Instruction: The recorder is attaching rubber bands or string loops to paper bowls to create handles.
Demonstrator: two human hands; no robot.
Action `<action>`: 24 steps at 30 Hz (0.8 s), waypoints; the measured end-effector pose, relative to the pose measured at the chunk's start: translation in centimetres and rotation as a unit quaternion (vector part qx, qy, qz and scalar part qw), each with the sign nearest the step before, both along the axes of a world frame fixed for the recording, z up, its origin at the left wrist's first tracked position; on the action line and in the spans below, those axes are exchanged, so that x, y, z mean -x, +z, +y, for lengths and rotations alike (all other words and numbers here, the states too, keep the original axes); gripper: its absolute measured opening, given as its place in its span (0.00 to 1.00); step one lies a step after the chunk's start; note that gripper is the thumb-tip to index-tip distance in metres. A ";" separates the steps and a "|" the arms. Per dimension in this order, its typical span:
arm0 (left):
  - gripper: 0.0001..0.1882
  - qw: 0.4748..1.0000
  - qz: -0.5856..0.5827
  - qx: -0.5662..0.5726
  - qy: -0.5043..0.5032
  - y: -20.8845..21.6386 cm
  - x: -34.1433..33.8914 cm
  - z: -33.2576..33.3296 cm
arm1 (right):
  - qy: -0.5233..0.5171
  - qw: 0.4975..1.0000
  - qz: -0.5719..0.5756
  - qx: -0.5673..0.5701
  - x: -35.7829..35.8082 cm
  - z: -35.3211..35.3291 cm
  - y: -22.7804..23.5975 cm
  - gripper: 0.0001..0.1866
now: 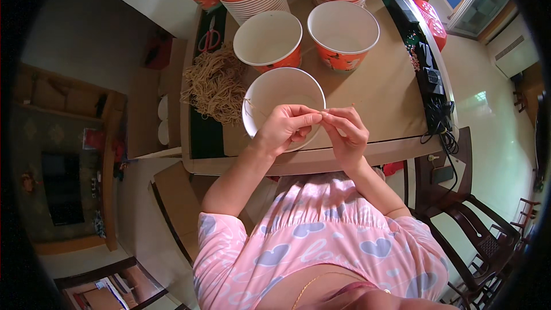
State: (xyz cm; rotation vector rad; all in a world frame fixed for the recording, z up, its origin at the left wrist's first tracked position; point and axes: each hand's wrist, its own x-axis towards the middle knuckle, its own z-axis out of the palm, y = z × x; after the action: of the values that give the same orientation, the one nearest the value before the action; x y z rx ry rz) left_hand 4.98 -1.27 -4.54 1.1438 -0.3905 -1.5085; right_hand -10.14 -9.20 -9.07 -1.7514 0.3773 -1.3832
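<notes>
Both my hands meet over the right rim of the nearest white paper bucket (252, 121). The thumb and fingers of my left hand (290, 123) are pinched together, and my right hand (346, 132) pinches at the same spot, fingertips touching. Between them shows a tiny tan bit that looks like a strand of twine (322, 110); most of it is hidden by the fingers. Another thin tan strand crosses the bucket's left rim. Left of the bucket lies a loose heap of tan twine (215, 86).
Two more buckets, white inside and orange outside, stand behind: one left (267, 40), one right (344, 28). Stacked buckets (252, 0) rise at the back. Red-handled scissors (210, 37) lie beyond the twine. Black cables (442, 117) hang at the table's right edge, near a dark wooden chair (447, 195).
</notes>
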 end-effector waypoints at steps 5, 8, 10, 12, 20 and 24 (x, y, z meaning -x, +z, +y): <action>0.05 0.999 -0.016 -0.013 -0.026 -0.1 -0.4 -0.2 | -0.009 0.996 0.052 0.065 0.3 -0.3 0.0 0.11; 0.05 0.998 -0.044 -0.007 -0.049 -0.4 -0.7 -0.1 | -0.010 0.994 0.074 0.081 0.5 -0.5 0.5 0.11; 0.06 0.997 -0.049 -0.005 -0.059 -0.1 -0.8 0.1 | -0.004 0.993 0.081 0.090 0.7 -0.5 0.7 0.11; 0.06 0.996 -0.053 -0.002 -0.069 0.1 -0.9 0.2 | 0.002 0.991 0.088 0.099 0.9 -0.6 0.8 0.12; 0.05 0.976 -0.209 -0.008 -0.067 0.7 -0.1 0.3 | 0.079 0.991 0.104 0.006 1.4 -0.2 1.1 0.15; 0.04 0.969 -0.235 0.010 -0.069 0.6 0.1 0.4 | 0.097 0.990 0.095 -0.025 1.6 -0.3 1.2 0.14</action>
State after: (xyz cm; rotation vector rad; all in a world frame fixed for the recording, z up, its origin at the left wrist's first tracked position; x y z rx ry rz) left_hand 4.93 -0.86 -3.95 1.4836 -0.8188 -1.3355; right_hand -11.72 -9.47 -7.86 -1.8330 0.3315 -1.0662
